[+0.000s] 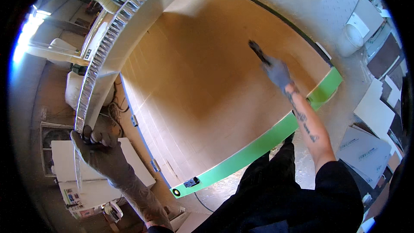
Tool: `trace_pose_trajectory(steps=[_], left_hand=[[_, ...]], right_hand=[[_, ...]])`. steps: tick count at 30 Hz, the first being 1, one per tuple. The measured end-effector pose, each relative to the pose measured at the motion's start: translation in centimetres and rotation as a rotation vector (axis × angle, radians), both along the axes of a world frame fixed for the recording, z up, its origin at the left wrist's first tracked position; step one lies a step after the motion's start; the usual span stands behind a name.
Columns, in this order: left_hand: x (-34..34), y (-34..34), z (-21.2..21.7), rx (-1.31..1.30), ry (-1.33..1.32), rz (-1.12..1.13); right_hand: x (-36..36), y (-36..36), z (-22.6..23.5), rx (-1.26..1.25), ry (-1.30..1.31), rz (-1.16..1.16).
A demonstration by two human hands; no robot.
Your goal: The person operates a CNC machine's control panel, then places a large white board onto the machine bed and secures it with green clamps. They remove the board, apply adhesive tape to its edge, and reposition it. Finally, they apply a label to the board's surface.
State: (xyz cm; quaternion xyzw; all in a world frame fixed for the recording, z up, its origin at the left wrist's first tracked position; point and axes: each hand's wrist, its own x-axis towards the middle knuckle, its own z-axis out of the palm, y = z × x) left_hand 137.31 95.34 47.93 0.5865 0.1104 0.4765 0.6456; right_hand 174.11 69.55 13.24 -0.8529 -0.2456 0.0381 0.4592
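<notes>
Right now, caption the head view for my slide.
Left hand grips a raised panel; right hand holds a black tool.

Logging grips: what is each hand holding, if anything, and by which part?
Left hand: the wavy-edged panel, by its edge near the lower end. Right hand: a dark tool, by its near end.

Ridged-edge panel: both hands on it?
No, only the left hand grips the ridged-edge panel, while the right hand holds a black tool over the brown surface.
</notes>
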Motion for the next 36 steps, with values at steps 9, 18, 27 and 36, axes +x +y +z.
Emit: trace_pose_trajectory(steps=[9,18,27,36], left_hand=[[1.3,-0.5,2.2,-0.181,-0.049,-0.106],[1.8,-0.4,2.1,-0.279,-0.088,0.091],[0.9,-0.7,1.8,-0.33,-0.085,0.054],[1.7,-0.7,1.4,-0.183,-0.074,0.058]], right_hand=[[1.4,8.8,18.7,0.007,-0.185,0.266],[-0.7,9.5,15.2,-0.177,-0.216,0.435],[-4.3,10.4,12.0,0.067,-0.055,0.311],[5.6,16.1,12.7,-0.161,0.049,0.317]])
